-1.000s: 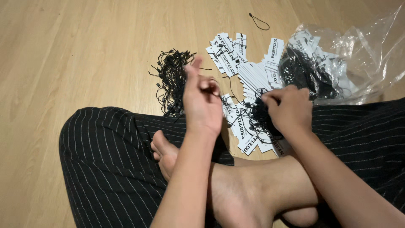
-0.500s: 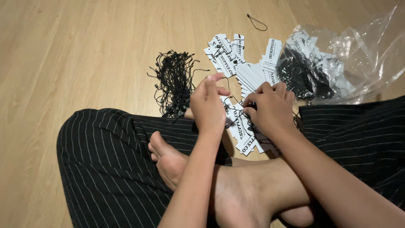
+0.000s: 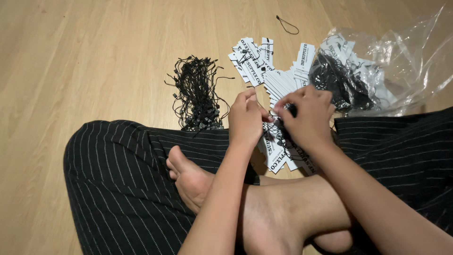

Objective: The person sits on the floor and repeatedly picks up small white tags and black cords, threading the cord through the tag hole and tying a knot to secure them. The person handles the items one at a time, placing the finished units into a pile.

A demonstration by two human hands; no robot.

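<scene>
Threading step: your left hand (image 3: 245,118) and right hand (image 3: 306,118) pinch 1 white tag (image 3: 276,113) with black cord (image 3: 288,109). Next needs fine fingertip alignment, likely.

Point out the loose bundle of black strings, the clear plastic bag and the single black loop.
Loose bundle of black strings (image 3: 197,92), head view, bundle's middle.
Clear plastic bag (image 3: 415,56), head view, crinkled upper side.
Single black string loop (image 3: 287,26), head view, its cord.

A home, it seems: bare wooden floor (image 3: 94,56), person sitting barefoot, cross-legged
</scene>
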